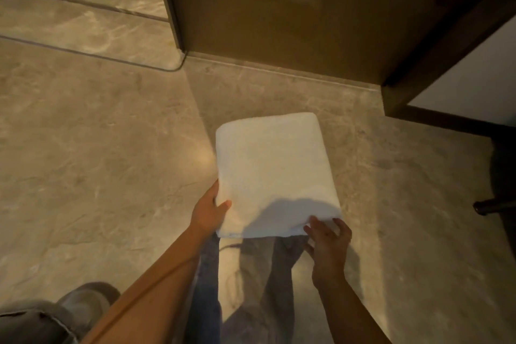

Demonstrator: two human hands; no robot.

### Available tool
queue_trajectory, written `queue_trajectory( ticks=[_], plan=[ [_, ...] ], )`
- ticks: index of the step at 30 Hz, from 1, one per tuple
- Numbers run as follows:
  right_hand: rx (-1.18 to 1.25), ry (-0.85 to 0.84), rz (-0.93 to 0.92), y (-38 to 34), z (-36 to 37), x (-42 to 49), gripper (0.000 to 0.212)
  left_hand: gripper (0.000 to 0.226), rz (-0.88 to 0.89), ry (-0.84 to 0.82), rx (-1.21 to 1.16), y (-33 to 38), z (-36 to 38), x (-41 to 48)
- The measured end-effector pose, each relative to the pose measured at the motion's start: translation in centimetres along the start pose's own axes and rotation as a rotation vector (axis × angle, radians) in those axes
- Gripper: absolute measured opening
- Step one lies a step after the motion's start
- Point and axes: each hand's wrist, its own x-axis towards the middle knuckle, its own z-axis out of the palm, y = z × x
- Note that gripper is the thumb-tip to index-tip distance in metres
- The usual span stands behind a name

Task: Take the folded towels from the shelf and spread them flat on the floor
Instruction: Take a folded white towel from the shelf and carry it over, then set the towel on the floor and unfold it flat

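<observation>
A white folded towel (272, 170) is held out in front of me above the beige stone floor (97, 148). My left hand (209, 208) grips its near left edge, thumb on top and fingers underneath. My right hand (328, 243) pinches the near right corner, where the folded layers show. The towel is still a thick rectangle with a shadow across its near end. The shelf is not in view.
A dark brown wooden cabinet panel (293, 8) stands ahead, a dark frame with a white panel (474, 75) at right. A dark chair leg (491, 205) sticks in at the right edge. My legs and a foot (83, 301) are below the towel.
</observation>
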Motion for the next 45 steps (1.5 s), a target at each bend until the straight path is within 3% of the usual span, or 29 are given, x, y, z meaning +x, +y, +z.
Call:
queue_trajectory(
  ticks=[6,10,13,18,21,24,30,34,39,45],
  plan=[
    [0.052,0.031,0.018,-0.9,0.5,1.7,0.086,0.058,-0.012,0.033,-0.098,-0.1,0.2,-0.5],
    [0.002,-0.029,-0.038,-1.7,0.8,1.8,0.063,0.056,-0.026,0.051,-0.157,0.2,0.2,-1.2],
    [-0.008,-0.011,-0.078,-2.3,1.4,0.9,0.057,0.055,-0.065,0.050,-0.211,0.5,-0.3,-2.0],
    [-0.167,-0.037,-0.324,-3.9,3.9,-1.8,0.045,0.051,-0.065,0.097,-0.344,3.1,-2.0,-3.8],
    [-0.210,-0.170,-0.517,-4.8,5.9,-4.0,0.042,0.047,0.035,0.099,-0.451,6.2,-3.7,-5.3],
    [-0.245,-0.345,-0.573,-5.1,8.0,-6.2,0.040,0.045,0.101,0.049,-0.518,9.0,-5.7,-6.7],
    [-0.433,-0.691,-0.482,-4.2,13.1,-9.0,0.034,0.036,0.063,0.009,-0.525,9.8,-10.5,-7.3],
    [-0.483,-0.840,-0.422,-3.6,15.6,-9.4,0.035,0.052,-0.012,0.088,-0.411,7.8,-13.0,-6.9],
    [-0.383,-0.845,-0.156,-2.3,16.8,-9.0,0.050,0.045,0.034,0.235,-0.407,4.9,-14.2,-6.9],
    [-0.508,-0.801,-0.256,-0.6,15.5,-7.4,0.037,0.040,-0.028,0.446,-0.453,-0.1,-18.0,-7.7]
  ],
)
